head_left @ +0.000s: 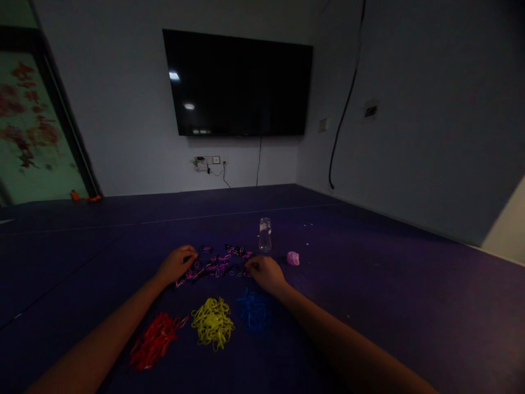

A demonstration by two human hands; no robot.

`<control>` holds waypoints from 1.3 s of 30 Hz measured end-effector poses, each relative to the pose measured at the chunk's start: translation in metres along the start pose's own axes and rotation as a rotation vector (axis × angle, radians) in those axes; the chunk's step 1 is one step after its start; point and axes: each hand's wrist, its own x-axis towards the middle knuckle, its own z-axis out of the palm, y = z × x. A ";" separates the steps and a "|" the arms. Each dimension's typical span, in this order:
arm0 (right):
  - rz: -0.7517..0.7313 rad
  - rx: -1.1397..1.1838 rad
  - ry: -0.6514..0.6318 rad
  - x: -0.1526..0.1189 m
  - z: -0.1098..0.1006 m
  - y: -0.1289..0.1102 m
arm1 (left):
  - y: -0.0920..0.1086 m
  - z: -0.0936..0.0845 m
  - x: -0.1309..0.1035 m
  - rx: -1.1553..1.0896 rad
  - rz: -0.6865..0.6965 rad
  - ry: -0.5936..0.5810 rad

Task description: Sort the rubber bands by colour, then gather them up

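Mixed pink, purple and black rubber bands (219,266) lie loosely scattered between my two hands. At their left edge is my left hand (176,265), fingers bent down and drawn together over the bands; whatever is between the fingertips is too dark to make out. My right hand (267,274) touches the right edge of the scatter, thumb and fingers pinched, with what they hold hidden. Closer to me lie three sorted piles: red rubber bands (153,340), yellow rubber bands (212,322) and blue rubber bands (253,311).
A clear plastic bottle (265,236) stands just beyond my right hand. To its right sits a small crumpled pink thing (292,258). Small white scraps dot the purple surface (389,284). A large screen (241,85) hangs on the wall behind.
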 end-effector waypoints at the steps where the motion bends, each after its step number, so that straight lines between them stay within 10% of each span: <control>1: 0.008 -0.005 0.000 0.000 0.000 0.000 | 0.000 0.000 0.000 0.002 0.004 0.005; 39: -0.029 0.013 0.022 0.002 0.004 0.005 | 0.002 0.000 0.000 0.034 0.017 0.017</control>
